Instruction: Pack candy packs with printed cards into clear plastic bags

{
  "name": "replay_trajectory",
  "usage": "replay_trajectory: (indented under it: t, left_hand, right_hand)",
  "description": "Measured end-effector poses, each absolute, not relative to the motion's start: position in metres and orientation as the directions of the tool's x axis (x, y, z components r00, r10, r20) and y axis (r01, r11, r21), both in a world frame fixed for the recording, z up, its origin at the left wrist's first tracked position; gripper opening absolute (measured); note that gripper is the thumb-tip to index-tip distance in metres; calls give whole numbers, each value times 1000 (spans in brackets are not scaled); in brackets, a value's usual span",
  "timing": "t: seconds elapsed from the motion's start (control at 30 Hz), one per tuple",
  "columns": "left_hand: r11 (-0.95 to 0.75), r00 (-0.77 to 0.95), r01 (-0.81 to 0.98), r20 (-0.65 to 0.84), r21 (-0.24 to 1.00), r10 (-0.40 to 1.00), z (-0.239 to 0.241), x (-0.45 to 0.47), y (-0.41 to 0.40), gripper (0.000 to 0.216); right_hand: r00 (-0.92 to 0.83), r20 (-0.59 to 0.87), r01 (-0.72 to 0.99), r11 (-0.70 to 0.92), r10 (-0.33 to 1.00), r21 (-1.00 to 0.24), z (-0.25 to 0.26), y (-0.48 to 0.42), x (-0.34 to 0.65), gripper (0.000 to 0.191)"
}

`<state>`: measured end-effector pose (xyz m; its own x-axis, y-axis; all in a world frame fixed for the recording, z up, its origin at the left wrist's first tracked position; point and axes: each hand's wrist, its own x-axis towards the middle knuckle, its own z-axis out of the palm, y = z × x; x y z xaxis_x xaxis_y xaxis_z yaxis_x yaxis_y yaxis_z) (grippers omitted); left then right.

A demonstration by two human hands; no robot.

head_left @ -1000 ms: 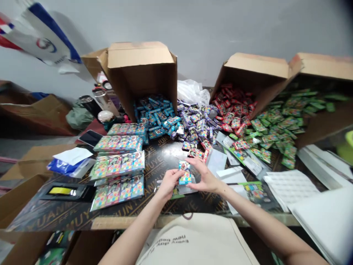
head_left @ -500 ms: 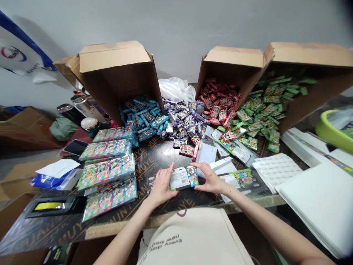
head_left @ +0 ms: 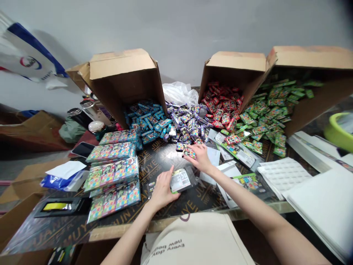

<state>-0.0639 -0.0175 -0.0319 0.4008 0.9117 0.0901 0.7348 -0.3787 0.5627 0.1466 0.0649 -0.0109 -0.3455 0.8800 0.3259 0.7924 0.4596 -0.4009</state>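
Observation:
My left hand [head_left: 163, 189] grips the left side of a clear plastic bag [head_left: 180, 180] that lies on the dark board, thumb and forefinger at its edges. A white printed label with a barcode shows on the bag's upper face. Farther forward, my right hand [head_left: 200, 159] has its fingers closed on a small red candy box [head_left: 189, 153] with a colourful front. A small purple box [head_left: 180, 146] lies just behind that one. Whatever lies beneath the label in the bag is hidden.
Tipped cartons spill blue boxes [head_left: 149, 121], red boxes [head_left: 220, 103] and green boxes [head_left: 271, 114]; purple boxes [head_left: 187, 119] lie between them. Filled packs [head_left: 113, 171] are stacked at left. Flat bags [head_left: 248, 180], white sheets [head_left: 284, 175] and a yellow-green basket [head_left: 338, 132] are at right.
My right hand has left the blue box at the bag's open end and moved forward to the red box. My left hand stays on the bag; the blue box no longer shows there.

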Motion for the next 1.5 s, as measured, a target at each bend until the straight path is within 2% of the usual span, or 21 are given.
replay_trajectory:
  t: [0.07,0.13,0.2,0.23,0.3,0.37,0.43,0.47,0.53,0.63,0.7,0.73,0.8,0.83,0.9,0.97,1.07,1.2,1.3,1.4,1.5]
  left_hand:
    - [-388,422,765,54,514,905,-38,-61,-19,98]
    - [-378,423,781,25,497,906,-43,-59,-19,96]
    - [-326,374,763,31,558,927,-43,-59,-17,92]
    - [-268,315,728,40,631,948,-40,-59,-15,85]
    - [-65,129,536,-6,842,992,-32,-58,-9,64]
    - [194,29,149,-200,970,979,-22,-57,-2,54]
    - [371,85,-190,-362,909,928,-14,-54,5,53]
    - [411,121,-278,-393,868,912,-11,-52,7,49]
    - [430,153,-324,-401,843,903,-8,-45,9,36]
    - [469,244,-269,-411,841,878,-7,-35,5,27]
    - [463,337,-153,-394,873,855,-8,-31,1,28]
    - [403,350,-63,-358,913,866,-9,-31,-1,31]
    - [146,319,201,-206,969,925,-13,-35,-3,40]
    - [-11,307,357,-106,934,946,-17,-39,-4,48]
    - [-250,345,610,32,752,938,-26,-47,-6,76]
    - [-365,425,730,34,578,904,-35,-54,-9,97]
    - [-390,444,760,23,520,896,-41,-60,-13,103]
    - [-427,506,667,48,611,861,-35,-62,-17,102]
    - [-433,539,600,60,672,840,-28,-62,-18,99]
    - [-362,431,619,84,697,898,-24,-62,-17,97]
    - [-329,375,634,94,700,922,-24,-62,-15,98]
  right_hand:
    - [-369,249,868,428,895,-253,-10,102,130,63]
    - [-426,190,875,456,885,-162,-7,130,114,67]
    - [-466,176,860,491,867,-137,-4,142,100,61]
    - [-482,184,849,508,857,-145,-2,142,95,57]
    - [-506,266,793,563,821,-231,-2,129,88,55]
    - [-496,416,657,642,763,-394,-3,100,87,56]
    - [-465,539,472,712,702,-520,-6,65,93,56]
    - [-471,562,408,733,680,-545,-7,48,98,56]
    - [-512,532,357,731,674,-582,-5,21,111,61]
    - [-561,398,359,647,726,-673,3,0,132,82]
    - [-592,334,339,603,733,-722,7,-2,145,85]
    - [-600,318,337,592,734,-732,7,-2,151,83]
    - [-562,307,388,573,768,-721,2,1,164,79]
    - [-522,308,438,559,796,-704,-2,2,170,78]
    - [-445,305,547,525,842,-652,-14,6,180,78]
    - [-419,290,630,505,861,-590,-25,9,188,79]
    - [-489,231,623,523,841,-582,-33,9,191,82]
    - [-588,197,472,531,784,-704,-29,3,187,89]
    - [-586,227,471,556,777,-685,-24,-4,180,92]
    - [-480,305,590,560,822,-581,-22,-12,172,77]
    - [-520,307,612,599,797,-517,-19,-9,162,56]
